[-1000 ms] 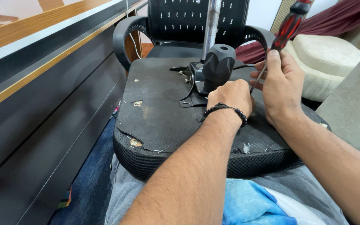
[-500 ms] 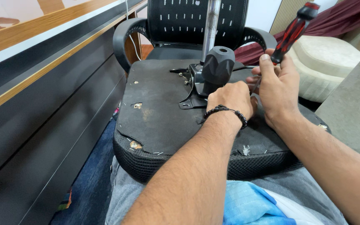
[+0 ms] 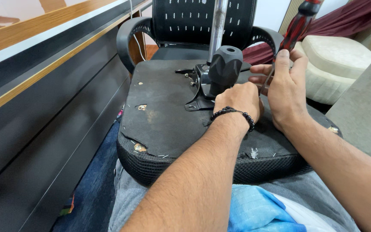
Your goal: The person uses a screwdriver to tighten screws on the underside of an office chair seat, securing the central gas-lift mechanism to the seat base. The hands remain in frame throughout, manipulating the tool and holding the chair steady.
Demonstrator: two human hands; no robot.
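Nearest the camera a crumpled blue cloth (image 3: 258, 210) lies on the person's lap, and just beyond it the overturned black office chair seat (image 3: 168, 124) rests across the knees, underside up, its thin fabric cover torn at the near edge with staples showing. On that underside the left hand (image 3: 239, 99), a black bead bracelet (image 3: 233, 115) at its wrist, is curled loosely with its fingertips down beside the black metal mounting plate (image 3: 198, 99); whether it pinches anything small I cannot tell. Touching it on the right, the right hand (image 3: 285, 92) is closed around the thin steel shaft of a red-and-black-handled screwdriver (image 3: 296, 28), which stands tilted with its handle up and away, tip hidden behind the fingers. The screwdriver looks light and stiff, its smooth shaft likely slippery, so the ribbed handle seems the surer place to grip for turning. Behind the hands rises a dark grey plastic cylinder sleeve (image 3: 224, 68) with a chrome gas-lift column (image 3: 217, 25), then the mesh backrest (image 3: 207, 19) and a cream sofa cushion (image 3: 340, 64)
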